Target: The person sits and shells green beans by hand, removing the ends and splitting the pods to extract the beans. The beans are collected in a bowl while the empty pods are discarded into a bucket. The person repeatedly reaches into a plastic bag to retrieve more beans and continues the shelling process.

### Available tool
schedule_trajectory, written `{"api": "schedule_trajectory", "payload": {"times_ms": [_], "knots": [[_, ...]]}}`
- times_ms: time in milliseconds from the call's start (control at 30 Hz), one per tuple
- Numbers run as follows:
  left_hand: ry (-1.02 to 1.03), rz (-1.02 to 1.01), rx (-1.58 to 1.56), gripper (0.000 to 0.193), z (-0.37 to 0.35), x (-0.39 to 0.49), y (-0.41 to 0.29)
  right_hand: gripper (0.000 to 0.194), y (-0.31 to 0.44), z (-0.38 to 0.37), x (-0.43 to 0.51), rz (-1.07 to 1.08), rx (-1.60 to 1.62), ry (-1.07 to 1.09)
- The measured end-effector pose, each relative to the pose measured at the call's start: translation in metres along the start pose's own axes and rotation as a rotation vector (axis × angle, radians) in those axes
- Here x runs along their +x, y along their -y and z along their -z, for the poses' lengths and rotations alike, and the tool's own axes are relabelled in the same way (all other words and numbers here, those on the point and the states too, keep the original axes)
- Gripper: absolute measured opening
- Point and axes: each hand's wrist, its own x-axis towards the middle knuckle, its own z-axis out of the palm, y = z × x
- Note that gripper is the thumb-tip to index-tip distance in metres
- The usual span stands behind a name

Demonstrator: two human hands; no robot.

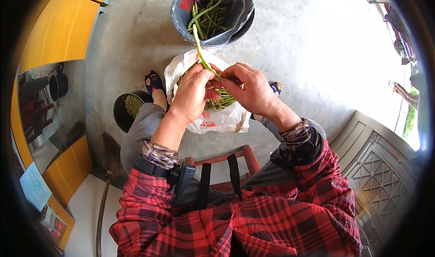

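A long, pale green bean pod (199, 50) runs up from between my fingers, its free end pointing away from me. My left hand (190, 95) grips it near its lower end. The fingertips of my right hand (249, 88) pinch the same end, close against my left fingers, which partly hide it. Beneath both hands lies an open white plastic bag (222, 123) with red printing, holding many thin green pods (224, 101). Farther off stands a dark bucket (250, 20) lined with a clear plastic bag (180, 14), and thicker green pods (207, 17) lie inside.
Beside my left leg is a black bucket (119, 117) with small grey-green pieces (133, 105) in it. A red wooden frame (249, 160) shows between my legs. Yellow cabinets (59, 27) and a broom (103, 206) are at left, a patterned metal door (377, 175) at right.
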Motion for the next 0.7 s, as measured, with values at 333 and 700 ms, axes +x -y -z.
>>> {"api": "schedule_trajectory", "payload": {"times_ms": [333, 700], "knots": [[0.037, -0.001, 0.062, 0.017, 0.0011, 0.0028, 0.0038, 0.009, -0.0068, -0.0035, -0.0006, 0.132, -0.082, -0.059], [0.101, 0.009, -0.069, 0.017, 0.0001, 0.0029, 0.0063, 0.009, -0.0041, -0.0042, -0.0007, 0.098, -0.041, -0.108]]}}
